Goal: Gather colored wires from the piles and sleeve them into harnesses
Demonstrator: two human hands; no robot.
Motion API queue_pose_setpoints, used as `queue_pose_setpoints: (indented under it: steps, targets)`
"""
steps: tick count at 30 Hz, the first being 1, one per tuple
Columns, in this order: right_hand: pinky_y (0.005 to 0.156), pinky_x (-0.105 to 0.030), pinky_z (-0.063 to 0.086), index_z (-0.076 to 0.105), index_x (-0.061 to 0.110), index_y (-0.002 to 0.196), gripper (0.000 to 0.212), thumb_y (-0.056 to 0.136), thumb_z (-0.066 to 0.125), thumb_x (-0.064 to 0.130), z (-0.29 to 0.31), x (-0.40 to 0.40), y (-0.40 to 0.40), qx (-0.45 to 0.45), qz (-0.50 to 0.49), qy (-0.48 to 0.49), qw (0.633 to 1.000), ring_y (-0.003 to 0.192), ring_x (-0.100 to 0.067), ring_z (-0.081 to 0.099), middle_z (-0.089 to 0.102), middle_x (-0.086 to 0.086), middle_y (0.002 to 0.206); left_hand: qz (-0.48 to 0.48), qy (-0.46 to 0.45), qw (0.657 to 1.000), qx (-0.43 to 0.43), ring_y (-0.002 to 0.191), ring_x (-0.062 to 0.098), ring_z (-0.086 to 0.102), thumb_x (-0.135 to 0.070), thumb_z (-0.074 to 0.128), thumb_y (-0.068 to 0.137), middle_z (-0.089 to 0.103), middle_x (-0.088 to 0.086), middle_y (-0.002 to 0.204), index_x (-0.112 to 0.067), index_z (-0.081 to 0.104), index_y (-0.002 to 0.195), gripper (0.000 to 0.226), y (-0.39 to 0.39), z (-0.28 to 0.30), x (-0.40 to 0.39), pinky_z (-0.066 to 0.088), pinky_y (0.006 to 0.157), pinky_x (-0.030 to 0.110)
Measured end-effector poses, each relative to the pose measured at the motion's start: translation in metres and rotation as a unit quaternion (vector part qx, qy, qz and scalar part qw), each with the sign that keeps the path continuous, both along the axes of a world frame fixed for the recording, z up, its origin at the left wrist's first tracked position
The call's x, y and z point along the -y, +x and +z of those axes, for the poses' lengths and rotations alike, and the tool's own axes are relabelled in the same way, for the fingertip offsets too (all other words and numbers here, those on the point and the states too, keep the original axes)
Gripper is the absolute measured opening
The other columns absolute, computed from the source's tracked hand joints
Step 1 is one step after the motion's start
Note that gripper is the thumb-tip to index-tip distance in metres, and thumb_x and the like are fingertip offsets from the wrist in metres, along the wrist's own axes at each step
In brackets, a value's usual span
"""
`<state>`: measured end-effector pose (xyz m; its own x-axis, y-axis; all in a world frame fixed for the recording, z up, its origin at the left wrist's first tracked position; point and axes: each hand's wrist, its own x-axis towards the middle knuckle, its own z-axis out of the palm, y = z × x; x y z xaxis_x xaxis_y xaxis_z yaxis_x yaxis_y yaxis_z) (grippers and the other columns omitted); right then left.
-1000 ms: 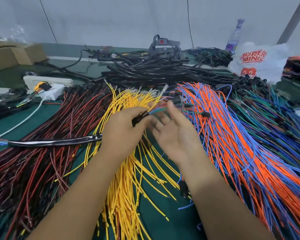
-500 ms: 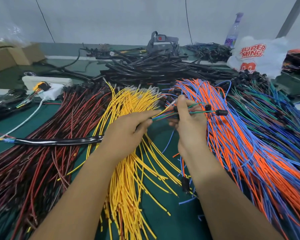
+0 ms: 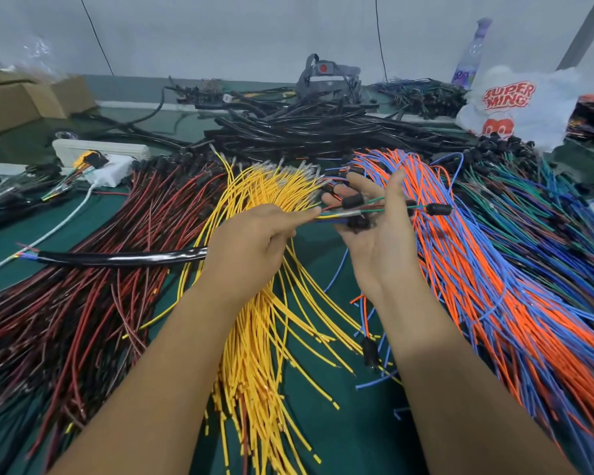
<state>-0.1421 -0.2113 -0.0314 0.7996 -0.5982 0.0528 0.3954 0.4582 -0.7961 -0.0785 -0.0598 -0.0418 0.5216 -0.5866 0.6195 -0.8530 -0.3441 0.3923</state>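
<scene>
Left hand (image 3: 251, 241) grips the black sleeve (image 3: 117, 258), which runs leftward across the red wires (image 3: 93, 269); coloured wire ends (image 3: 354, 209) emerge from the sleeve at the fingers. Right hand (image 3: 374, 234), palm up with fingers spread, supports those ends and their black connectors. Yellow wires (image 3: 254, 354) lie beneath both hands. Right of them: orange and blue wires (image 3: 477, 286). Beyond them: cardboard boxes (image 3: 24, 101), contents apparently hidden, a white bag (image 3: 518, 104), all on the green table (image 3: 350, 433).

left hand (image 3: 251, 241) gripping black sleeve (image 3: 124, 259), right hand (image 3: 379, 234) cradling wires (image 3: 374, 209)
</scene>
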Motion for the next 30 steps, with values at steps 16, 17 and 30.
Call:
queue_pose_setpoints:
  steps: [16, 17, 30]
  targets:
    - [0.075, -0.039, 0.058, 0.069, 0.020, 0.090, 0.014, 0.096, 0.056, 0.018, -0.004, -0.002, -0.002, 0.030, 0.022, -0.074, 0.997, 0.095, -0.031, 0.068, 0.071, -0.005, 0.088, 0.116, 0.142, 0.982, 0.033, 0.050, 0.001, 0.042, -0.074, 0.023, 0.081, 0.046, -0.007, 0.053, -0.027, 0.054, 0.076, 0.056, 0.007, 0.003, -0.010, 0.021, 0.043, 0.025]
    - [0.074, -0.038, 0.057, 0.067, 0.018, 0.091, 0.015, 0.097, 0.054, 0.017, -0.004, -0.002, -0.002, 0.033, 0.023, -0.075, 0.996, 0.094, -0.030, 0.069, 0.071, -0.005, 0.089, 0.112, 0.144, 0.983, 0.038, 0.050, 0.001, 0.041, -0.074, 0.024, 0.081, 0.045, -0.008, 0.053, -0.028, 0.053, 0.075, 0.054, 0.007, 0.003, -0.010, 0.021, 0.042, 0.025]
    - [0.067, -0.030, 0.051, 0.055, 0.012, 0.083, 0.017, 0.099, 0.051, 0.015, -0.004, -0.016, -0.004, -0.017, 0.046, -0.189, 0.981, 0.085, -0.024, 0.060, 0.063, -0.008, 0.085, 0.087, 0.135, 0.981, 0.110, 0.045, 0.013, 0.037, -0.065, 0.020, 0.086, 0.035, -0.013, 0.051, -0.022, 0.067, 0.100, 0.066, 0.002, 0.003, 0.004, 0.013, 0.041, 0.019]
